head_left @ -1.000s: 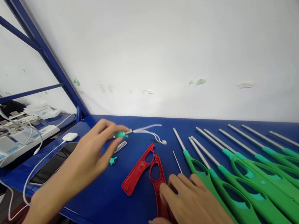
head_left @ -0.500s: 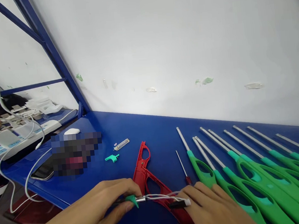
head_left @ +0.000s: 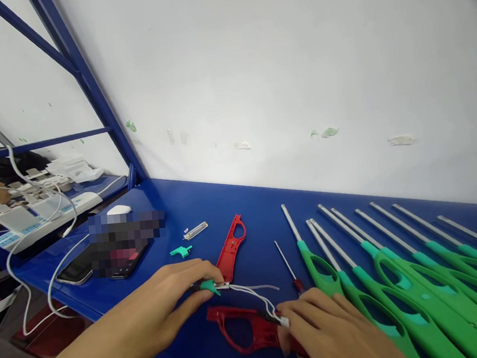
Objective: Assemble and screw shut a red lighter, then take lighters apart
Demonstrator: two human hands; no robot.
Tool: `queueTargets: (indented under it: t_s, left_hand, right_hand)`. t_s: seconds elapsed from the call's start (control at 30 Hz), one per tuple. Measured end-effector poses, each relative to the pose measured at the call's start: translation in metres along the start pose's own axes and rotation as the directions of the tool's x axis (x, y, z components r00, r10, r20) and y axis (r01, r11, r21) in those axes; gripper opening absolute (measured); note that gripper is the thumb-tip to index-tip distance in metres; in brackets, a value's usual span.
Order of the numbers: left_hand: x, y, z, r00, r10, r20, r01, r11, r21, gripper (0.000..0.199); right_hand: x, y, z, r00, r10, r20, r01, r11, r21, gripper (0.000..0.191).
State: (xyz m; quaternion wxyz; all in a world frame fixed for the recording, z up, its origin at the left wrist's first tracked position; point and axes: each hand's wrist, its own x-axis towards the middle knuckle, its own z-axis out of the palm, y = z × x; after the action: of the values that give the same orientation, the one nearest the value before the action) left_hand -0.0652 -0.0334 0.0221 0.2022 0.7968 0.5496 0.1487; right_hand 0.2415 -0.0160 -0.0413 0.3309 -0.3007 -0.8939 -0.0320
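- since the earlier frame: the nearer red shell half (head_left: 264,333) has swung almost crosswise, well off the farther red shell half (head_left: 228,255), which now lies apart behind it.
- left hand (head_left: 182,295): thumb and forefinger pinched on the green-and-metal part (head_left: 209,285), held above the table (head_left: 173,198).
- right hand (head_left: 335,326): fingers curled over the handle end of the nearer half, tips at the white end piece (head_left: 284,322) — whether they pinch that too, cannot tell.
- white wires (head_left: 250,292): slack, looping between the hands.
- screwdriver (head_left: 288,264): just beyond the right hand; green lighters (head_left: 428,299) to its right.
- risk, my judgement: hands drawn apart could tug a wire loose; closing the halves over a stray loop could nip it.
- also: a sleeve-side knock could scatter the small green piece (head_left: 181,252).
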Motion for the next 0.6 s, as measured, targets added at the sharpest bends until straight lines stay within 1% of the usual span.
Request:
queueTargets:
  t_s: [0.07,0.17,0.33,0.47,0.53,0.6]
  left_hand:
    - [-0.003,-0.006,0.001,1.0,-0.014,0.013,0.014,1.0,0.011,0.023]
    - [-0.009,-0.013,0.002,0.999,-0.038,0.019,0.037,0.999,0.029,0.022]
    - [-0.011,-0.015,-0.003,0.999,-0.036,0.016,0.035,0.999,0.034,0.025]
    - [-0.008,-0.011,-0.013,0.995,-0.025,0.095,0.024,1.0,0.016,0.024]
    - [-0.008,-0.008,-0.018,0.994,-0.007,0.107,0.007,1.0,-0.003,0.022]
    - [-0.008,-0.006,-0.021,0.996,0.006,0.093,-0.004,1.0,-0.023,0.019]
  right_hand:
    - [0.002,-0.001,0.0,1.0,-0.009,0.008,0.009,1.0,0.029,0.034]
    - [0.005,-0.001,-0.002,1.0,0.019,0.021,-0.02,0.998,0.064,0.037]
    - [0.007,-0.003,-0.008,0.998,0.052,0.037,-0.055,0.993,0.102,0.039]
    - [0.007,-0.007,-0.013,0.996,0.076,0.045,-0.079,0.993,0.084,0.033]
    - [0.009,-0.009,-0.015,0.992,0.094,0.083,-0.099,0.993,0.063,0.032]
    - [0.012,-0.009,-0.015,0.982,0.094,0.162,-0.103,0.994,0.046,0.036]
